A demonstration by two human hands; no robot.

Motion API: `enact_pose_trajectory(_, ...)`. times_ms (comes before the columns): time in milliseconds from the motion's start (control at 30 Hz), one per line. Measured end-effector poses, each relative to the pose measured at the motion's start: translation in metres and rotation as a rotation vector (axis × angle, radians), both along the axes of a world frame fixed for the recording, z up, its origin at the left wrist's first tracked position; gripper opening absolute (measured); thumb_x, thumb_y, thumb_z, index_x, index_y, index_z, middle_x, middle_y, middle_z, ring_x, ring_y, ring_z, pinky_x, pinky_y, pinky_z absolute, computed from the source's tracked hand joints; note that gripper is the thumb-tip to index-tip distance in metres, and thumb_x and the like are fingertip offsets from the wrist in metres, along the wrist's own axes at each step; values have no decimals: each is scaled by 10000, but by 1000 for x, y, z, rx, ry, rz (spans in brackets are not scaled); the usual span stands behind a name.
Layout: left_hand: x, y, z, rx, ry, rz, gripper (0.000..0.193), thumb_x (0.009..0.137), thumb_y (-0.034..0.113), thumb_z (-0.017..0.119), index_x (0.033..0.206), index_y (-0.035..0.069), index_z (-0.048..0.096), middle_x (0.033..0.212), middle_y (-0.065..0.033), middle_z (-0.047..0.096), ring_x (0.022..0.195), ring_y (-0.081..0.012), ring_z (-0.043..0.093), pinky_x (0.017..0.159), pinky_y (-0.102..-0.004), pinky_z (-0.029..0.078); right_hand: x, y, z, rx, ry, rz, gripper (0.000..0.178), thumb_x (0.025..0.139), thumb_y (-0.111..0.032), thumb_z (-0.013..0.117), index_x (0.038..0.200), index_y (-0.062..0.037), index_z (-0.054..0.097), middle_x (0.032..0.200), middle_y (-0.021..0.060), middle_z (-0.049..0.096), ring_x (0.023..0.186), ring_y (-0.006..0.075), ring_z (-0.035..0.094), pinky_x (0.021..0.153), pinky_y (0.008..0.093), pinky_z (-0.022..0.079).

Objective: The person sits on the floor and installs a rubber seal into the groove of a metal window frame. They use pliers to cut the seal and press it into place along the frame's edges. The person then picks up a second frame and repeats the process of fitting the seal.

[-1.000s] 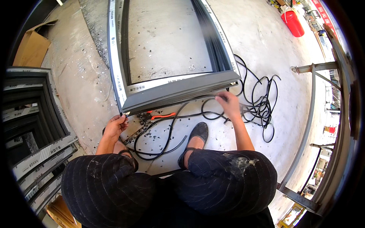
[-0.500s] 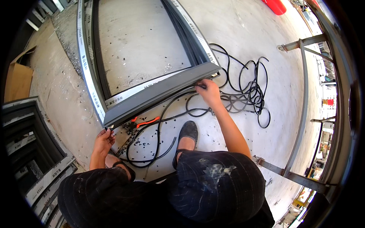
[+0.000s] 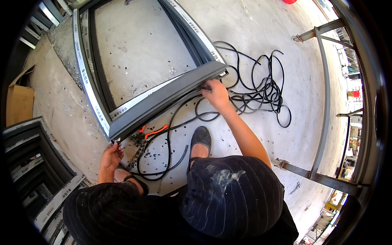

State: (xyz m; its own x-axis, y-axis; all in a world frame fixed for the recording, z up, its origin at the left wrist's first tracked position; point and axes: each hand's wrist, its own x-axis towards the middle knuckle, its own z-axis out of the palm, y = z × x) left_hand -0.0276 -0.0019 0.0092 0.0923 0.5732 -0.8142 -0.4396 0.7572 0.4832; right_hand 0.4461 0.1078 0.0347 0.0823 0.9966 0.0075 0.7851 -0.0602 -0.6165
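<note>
A dark grey window frame (image 3: 167,90) with white protective film stands before me, its bevelled near side facing me. Along that side's lower edge runs a black rubber strip (image 3: 179,103). My right hand (image 3: 216,96) is closed, pinching the strip at the edge close to the frame's right corner. At the near left corner my left hand (image 3: 110,159) has thumb and fingers pressed together; what they hold is too small to make out. A long black rubber cord (image 3: 267,96) lies in loose tangled loops on the floor, partly under my right forearm.
An orange-handled tool (image 3: 157,131) lies on the floor among black scraps, between the frame and my shoes (image 3: 201,141). More dark frames (image 3: 36,163) are stacked at left, below a cardboard box (image 3: 19,104). A metal rack (image 3: 326,102) stands along the right side.
The view has shifted slightly, so the frame sits a little further up and left in the picture. Both hands remain at the frame's near side, with the right fingers closer against its edge.
</note>
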Motion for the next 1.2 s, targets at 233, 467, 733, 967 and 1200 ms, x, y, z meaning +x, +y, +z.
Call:
enact_pose_trajectory(233,-1,0,4,11,55,-66,239,884,266,635,968,52,572,798,-22,595,777,-157,594,704,-297,476,-9,-2,16,11,-103,-4,193,665,-153,654,820,-40,665,824,153,599,797,326,593,702,408,481)
enact_pose_trajectory(467,-36,33,63,252,583,-733,328,884,343,612,865,17,640,712,-42,621,601,-114,561,589,-255,444,-27,-4,106,-152,258,184,207,661,-96,665,836,9,625,772,79,616,734,179,583,682,308,475)
enact_pose_trajectory(733,72,129,243,1024,663,-1004,248,883,199,591,998,-19,614,864,-107,626,800,-153,579,736,-290,469,-130,11,226,-336,437,632,208,684,-75,644,866,24,633,771,63,618,727,116,565,681,247,462)
enact_pose_trajectory(967,104,112,234,780,460,-890,227,886,164,607,1008,-28,591,898,-36,620,851,-83,557,769,-240,457,-157,8,210,-392,677,550,202,708,-56,635,891,30,623,796,31,608,737,94,552,685,237,457)
enact_pose_trajectory(1200,118,103,212,813,419,-779,264,838,219,622,947,-21,605,774,-49,613,713,-99,543,651,-253,457,-157,7,186,-352,709,442,196,698,-83,675,844,38,628,745,45,605,705,101,551,647,248,461)
